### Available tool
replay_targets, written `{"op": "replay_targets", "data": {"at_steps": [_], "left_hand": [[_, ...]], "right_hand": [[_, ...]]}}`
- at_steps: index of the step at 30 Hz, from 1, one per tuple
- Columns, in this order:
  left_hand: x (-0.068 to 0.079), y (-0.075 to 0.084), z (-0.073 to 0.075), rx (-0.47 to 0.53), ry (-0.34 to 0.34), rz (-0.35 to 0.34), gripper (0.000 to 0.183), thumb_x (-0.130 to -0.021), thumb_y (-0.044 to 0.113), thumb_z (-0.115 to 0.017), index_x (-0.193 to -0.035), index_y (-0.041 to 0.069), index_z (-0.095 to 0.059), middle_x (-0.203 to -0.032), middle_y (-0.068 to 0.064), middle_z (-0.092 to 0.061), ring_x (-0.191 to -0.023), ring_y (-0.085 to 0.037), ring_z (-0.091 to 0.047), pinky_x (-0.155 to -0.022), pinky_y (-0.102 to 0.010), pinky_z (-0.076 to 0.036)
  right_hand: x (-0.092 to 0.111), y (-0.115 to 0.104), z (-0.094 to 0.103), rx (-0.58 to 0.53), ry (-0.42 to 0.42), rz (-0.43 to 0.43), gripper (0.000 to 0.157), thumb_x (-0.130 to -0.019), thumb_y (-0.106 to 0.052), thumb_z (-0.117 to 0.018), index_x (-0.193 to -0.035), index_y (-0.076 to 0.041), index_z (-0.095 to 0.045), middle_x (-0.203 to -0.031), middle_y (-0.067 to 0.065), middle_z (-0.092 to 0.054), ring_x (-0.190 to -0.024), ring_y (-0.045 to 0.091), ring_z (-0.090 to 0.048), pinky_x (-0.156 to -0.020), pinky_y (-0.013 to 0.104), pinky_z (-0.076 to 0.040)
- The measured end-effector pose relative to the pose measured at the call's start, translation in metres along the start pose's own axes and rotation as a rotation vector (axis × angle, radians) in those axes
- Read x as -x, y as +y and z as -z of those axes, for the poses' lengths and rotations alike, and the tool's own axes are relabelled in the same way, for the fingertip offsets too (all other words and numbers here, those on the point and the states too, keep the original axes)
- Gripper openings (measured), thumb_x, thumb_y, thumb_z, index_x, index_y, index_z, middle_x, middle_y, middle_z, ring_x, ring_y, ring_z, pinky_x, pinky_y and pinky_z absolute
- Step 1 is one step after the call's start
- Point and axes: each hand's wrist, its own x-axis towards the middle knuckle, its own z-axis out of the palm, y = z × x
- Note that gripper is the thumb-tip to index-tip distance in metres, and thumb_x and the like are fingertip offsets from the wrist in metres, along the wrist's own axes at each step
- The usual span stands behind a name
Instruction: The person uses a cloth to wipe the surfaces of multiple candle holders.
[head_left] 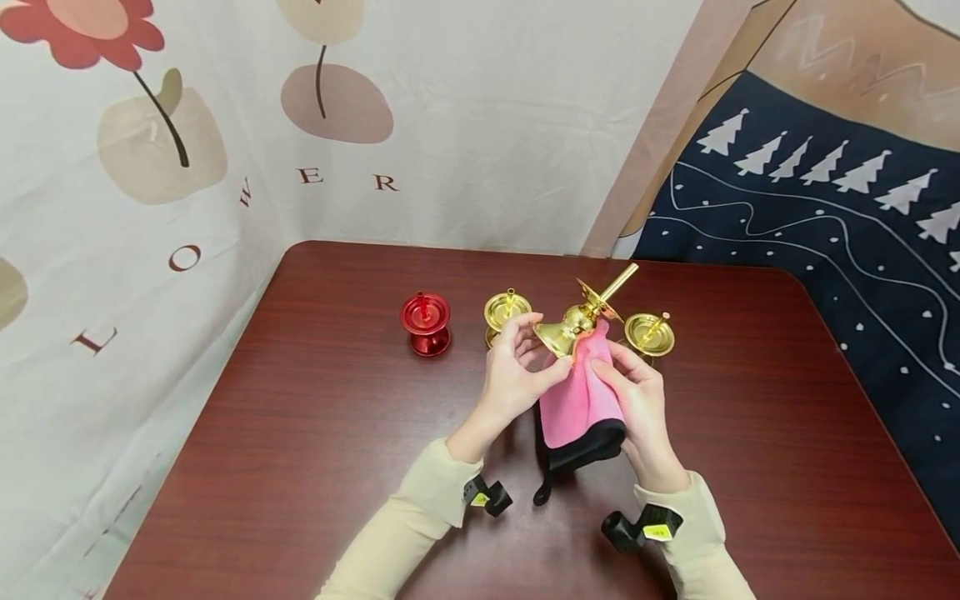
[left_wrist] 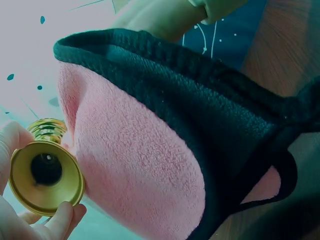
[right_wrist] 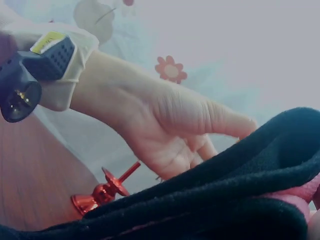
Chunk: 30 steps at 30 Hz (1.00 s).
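My left hand (head_left: 513,371) holds a shiny gold candle holder (head_left: 577,323) by its flared base, thumb and fingers at the rim. The holder is tilted above the table, its stem pointing up and to the right. In the left wrist view its hollow base (left_wrist: 47,177) faces the camera. With my right hand (head_left: 637,396) I grip a pink cloth (head_left: 577,404) with black trim against the holder's middle. The cloth hangs down between both hands. In the right wrist view its black part (right_wrist: 210,200) hides most of the right hand and the gold holder.
A red candle holder (head_left: 425,317) stands upright to the left on the brown table (head_left: 315,400). Gold candle holders stand behind the left hand (head_left: 507,308) and beside the right hand (head_left: 649,335). Printed curtains (head_left: 480,167) hang behind the table.
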Motion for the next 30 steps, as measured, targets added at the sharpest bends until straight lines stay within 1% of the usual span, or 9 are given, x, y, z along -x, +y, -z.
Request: {"op": "replay_targets", "data": {"at_steps": [4, 7, 10, 13, 17, 21, 25, 27, 30], "left_hand": [[-0.002, -0.004, -0.001, -0.020, 0.011, -0.013, 0.058, -0.069, -0.002, -0.075, -0.120, -0.006, -0.048, -0.107, -0.024, -0.058, -0.097, -0.032, -0.059, -0.087, -0.034, -0.049], [-0.003, -0.008, -0.002, -0.030, 0.026, 0.001, 0.055, -0.069, -0.003, -0.075, -0.118, -0.006, -0.049, -0.108, -0.024, -0.058, -0.098, -0.032, -0.060, -0.087, -0.034, -0.049], [-0.003, -0.010, -0.003, 0.007, 0.036, 0.031, 0.053, -0.069, -0.005, -0.074, -0.116, -0.007, -0.048, -0.108, -0.026, -0.057, -0.099, -0.034, -0.059, -0.088, -0.035, -0.049], [-0.003, -0.011, -0.004, 0.068, 0.053, 0.072, 0.052, -0.070, -0.008, -0.072, -0.115, -0.009, -0.047, -0.107, -0.026, -0.056, -0.100, -0.034, -0.059, -0.089, -0.035, -0.048], [-0.002, -0.009, -0.005, 0.137, 0.063, 0.117, 0.051, -0.069, -0.011, -0.070, -0.114, -0.010, -0.046, -0.106, -0.024, -0.056, -0.098, -0.027, -0.059, -0.089, -0.036, -0.048], [0.000, -0.006, -0.006, 0.168, 0.035, 0.147, 0.052, -0.069, -0.012, -0.069, -0.115, -0.011, -0.045, -0.106, -0.021, -0.055, -0.095, -0.019, -0.058, -0.090, -0.035, -0.048], [-0.002, -0.006, -0.003, 0.128, -0.018, 0.154, 0.053, -0.069, -0.011, -0.067, -0.118, -0.011, -0.046, -0.111, -0.025, -0.055, -0.097, -0.019, -0.058, -0.089, -0.033, -0.048], [-0.003, -0.007, -0.001, 0.090, -0.044, 0.167, 0.050, -0.071, -0.009, -0.067, -0.118, -0.010, -0.050, -0.114, -0.025, -0.055, -0.097, -0.020, -0.058, -0.088, -0.033, -0.048], [-0.005, -0.007, 0.001, 0.031, -0.059, 0.187, 0.043, -0.073, -0.005, -0.069, -0.114, -0.008, -0.055, -0.113, -0.023, -0.056, -0.094, -0.021, -0.059, -0.085, -0.031, -0.049]], "right_hand": [[0.007, -0.003, 0.001, 0.024, 0.001, 0.045, 0.030, -0.085, 0.006, -0.059, -0.091, -0.021, -0.072, -0.083, -0.003, -0.067, -0.073, 0.008, -0.063, -0.064, 0.021, -0.051], [0.012, -0.005, 0.002, 0.039, -0.016, 0.069, 0.035, -0.085, 0.008, -0.058, -0.091, -0.023, -0.073, -0.084, -0.004, -0.067, -0.075, 0.008, -0.062, -0.066, 0.020, -0.051], [0.016, -0.007, 0.002, 0.030, -0.033, 0.107, 0.038, -0.084, 0.011, -0.057, -0.092, -0.023, -0.073, -0.086, -0.004, -0.068, -0.076, 0.008, -0.062, -0.068, 0.020, -0.051], [0.017, -0.008, 0.001, -0.005, -0.015, 0.134, 0.037, -0.085, 0.011, -0.055, -0.094, -0.020, -0.072, -0.086, -0.003, -0.068, -0.075, 0.008, -0.062, -0.068, 0.020, -0.051], [0.011, -0.006, 0.001, -0.078, 0.043, 0.099, 0.033, -0.086, 0.009, -0.054, -0.093, -0.019, -0.071, -0.083, -0.002, -0.066, -0.074, 0.009, -0.061, -0.065, 0.019, -0.051], [0.003, -0.001, 0.000, -0.076, 0.063, 0.051, 0.033, -0.086, 0.009, -0.055, -0.091, -0.020, -0.070, -0.081, -0.002, -0.064, -0.073, 0.008, -0.061, -0.064, 0.019, -0.050], [0.000, 0.004, 0.000, -0.044, 0.058, 0.052, 0.033, -0.086, 0.009, -0.055, -0.091, -0.020, -0.069, -0.081, -0.002, -0.065, -0.072, 0.008, -0.061, -0.063, 0.019, -0.051], [-0.001, 0.005, 0.000, -0.036, 0.055, 0.060, 0.033, -0.085, 0.009, -0.055, -0.092, -0.020, -0.070, -0.082, -0.002, -0.066, -0.072, 0.009, -0.062, -0.063, 0.020, -0.051], [-0.001, 0.006, 0.000, -0.020, 0.037, 0.096, 0.034, -0.084, 0.012, -0.055, -0.093, -0.018, -0.069, -0.081, -0.002, -0.067, -0.071, 0.008, -0.062, -0.063, 0.019, -0.051]]}}
